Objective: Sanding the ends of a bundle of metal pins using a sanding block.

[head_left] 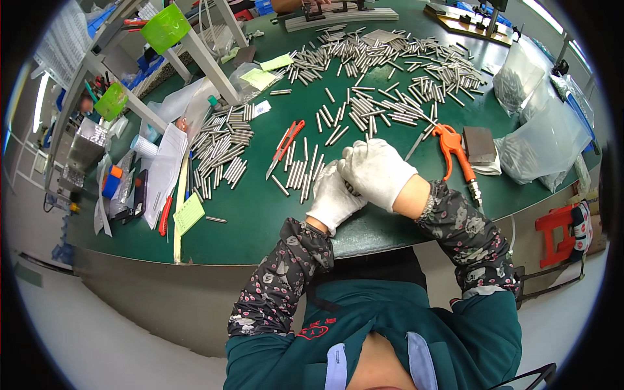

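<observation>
My left hand and my right hand, both in white gloves, meet close above the front part of the green table. The fingers of both are curled closed. A small dark bit shows between the gloves, but what they grip is mostly hidden. Just left of my left hand lie several short metal pins. Farther left rests a red utility knife with its blade out. Beyond my hands spreads a large scatter of similar pins. To the right of my right hand is an orange air gun.
Another pin heap lies at the left. A white rack stands over that side, near papers and a red-handled tool. On the right are a brown block and clear plastic bags. Another person's hand shows at the far edge.
</observation>
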`<state>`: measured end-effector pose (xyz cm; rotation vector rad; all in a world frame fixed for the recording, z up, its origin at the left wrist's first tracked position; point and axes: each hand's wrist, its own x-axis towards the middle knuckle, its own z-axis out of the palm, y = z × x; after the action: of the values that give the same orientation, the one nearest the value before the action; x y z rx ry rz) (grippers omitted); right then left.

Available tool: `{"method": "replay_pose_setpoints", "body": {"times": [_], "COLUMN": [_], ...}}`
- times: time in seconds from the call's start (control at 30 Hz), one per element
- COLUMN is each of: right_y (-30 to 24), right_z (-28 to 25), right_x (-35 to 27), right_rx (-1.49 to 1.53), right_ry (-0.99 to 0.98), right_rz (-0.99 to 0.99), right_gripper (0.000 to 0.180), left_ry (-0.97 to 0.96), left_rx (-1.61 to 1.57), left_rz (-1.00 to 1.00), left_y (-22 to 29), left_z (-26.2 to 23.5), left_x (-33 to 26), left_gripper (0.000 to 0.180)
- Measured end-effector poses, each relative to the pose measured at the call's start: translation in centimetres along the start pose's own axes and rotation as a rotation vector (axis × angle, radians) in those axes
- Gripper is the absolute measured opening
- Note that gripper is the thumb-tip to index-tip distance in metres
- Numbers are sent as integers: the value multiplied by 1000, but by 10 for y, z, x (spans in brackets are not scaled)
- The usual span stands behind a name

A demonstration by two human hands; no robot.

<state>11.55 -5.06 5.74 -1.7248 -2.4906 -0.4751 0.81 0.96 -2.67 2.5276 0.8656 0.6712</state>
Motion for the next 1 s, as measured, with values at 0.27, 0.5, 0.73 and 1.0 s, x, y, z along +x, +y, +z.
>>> {"method": "replay_pose_setpoints", "body": {"times": [0.27, 0.5, 0.73, 1.0], "right_y": [15, 18, 12, -62], "right_z": [-15, -8, -22, 62], "right_x": [-5, 0, 53, 166], "right_rx": [4, 422, 1062, 1195], "right_ry": [60, 116, 82, -179], "right_rz": [34, 31, 267, 357], "right_gripper": [12, 5, 11, 26], "left_ry": [41, 1, -96, -245], "left_rx": [-187, -164, -182, -875], "left_rz": [-68, -97, -78, 141], "left_y": [5, 10, 8, -50], "left_z": [-7, -20, -15, 65], "left_x": [-3, -4, -3, -22], "left_gripper": [38, 36, 60, 52]}}
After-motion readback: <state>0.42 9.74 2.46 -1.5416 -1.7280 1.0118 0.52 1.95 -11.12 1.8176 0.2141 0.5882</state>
